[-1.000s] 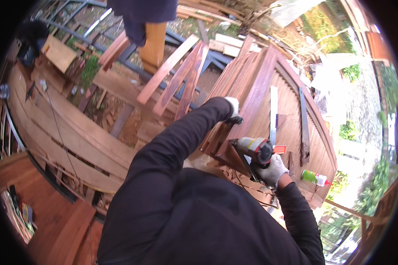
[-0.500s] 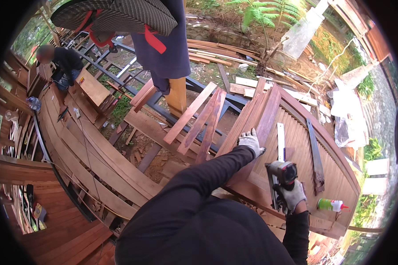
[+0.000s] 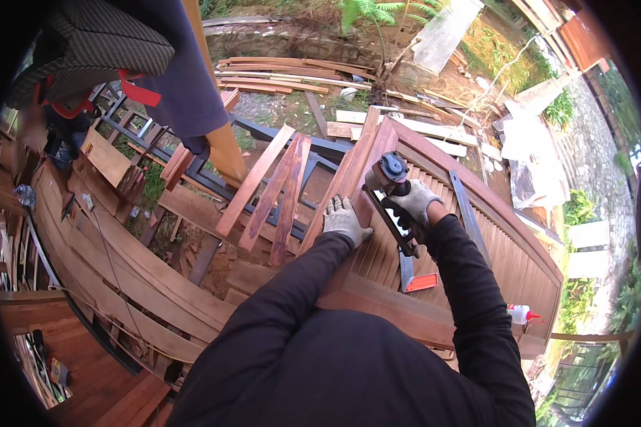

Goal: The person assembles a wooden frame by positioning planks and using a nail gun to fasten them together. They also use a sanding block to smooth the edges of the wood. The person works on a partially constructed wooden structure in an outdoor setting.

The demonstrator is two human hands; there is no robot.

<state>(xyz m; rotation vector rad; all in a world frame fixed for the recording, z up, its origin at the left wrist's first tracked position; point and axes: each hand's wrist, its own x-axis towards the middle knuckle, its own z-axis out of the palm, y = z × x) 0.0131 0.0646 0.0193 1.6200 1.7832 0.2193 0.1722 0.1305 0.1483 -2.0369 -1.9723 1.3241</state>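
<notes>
My left hand, in a pale work glove, lies with fingers spread on the reddish-brown edge of a slatted wooden panel. My right hand, gloved too, is wrapped round the handle of a nail gun. The tool is over the panel's left frame board, just beyond my left hand; whether its nose touches the wood is hidden. Beneath the tool lies a try square with an orange-red handle. A dark strip lies across the slats. At the panel's near right, partly behind my right sleeve, is a glue bottle.
Loose boards lean left of the panel over a dark metal frame. A wooden post stands there, with a dark cloth and sandals hanging close overhead. Long curved planks run along the left. Another person is at the far left.
My right hand has carried the nail gun forward and left, from the slats to the panel's frame board. My left hand stays on the panel's edge. The square's handle has come into sight.
</notes>
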